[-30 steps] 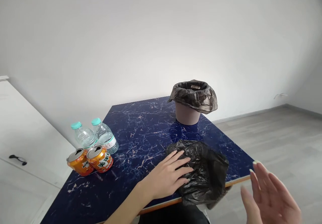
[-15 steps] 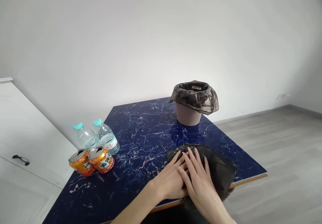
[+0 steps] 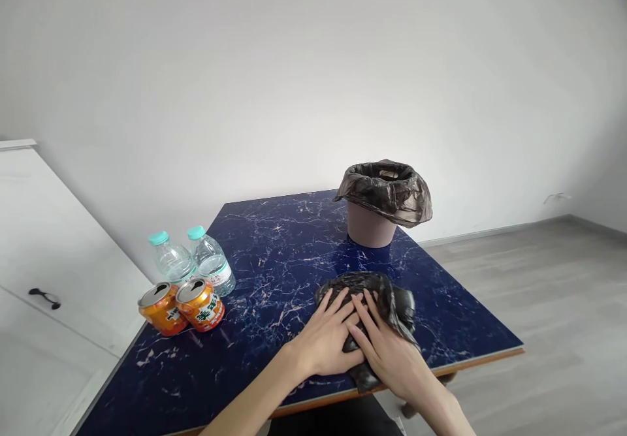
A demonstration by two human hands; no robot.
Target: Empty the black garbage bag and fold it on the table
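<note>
Near the front edge of the table lies a crumpled black plastic bag (image 3: 402, 307), partly covered by both hands. My left hand (image 3: 330, 338) rests flat on its left part, fingers spread. My right hand (image 3: 385, 348) presses on the bag's right part with fingers stretched out, its fingertips close to those of the left. Farther back stands a pinkish trash bin (image 3: 369, 225), lined with a thin black bag (image 3: 409, 198) folded out over its rim. What lies under my palms is hidden.
At the left of the blue marbled table (image 3: 274, 253) stand two orange cans (image 3: 164, 309) and two clear bottles (image 3: 215, 269) with turquoise caps. A white cabinet (image 3: 53, 247) is beyond the left edge. A white wall (image 3: 294, 83) rises behind.
The black bag has become more compact; its right side, which spread toward the table's front edge, is now gathered near my hands. My right hand has shifted slightly. The view has moved a little.
</note>
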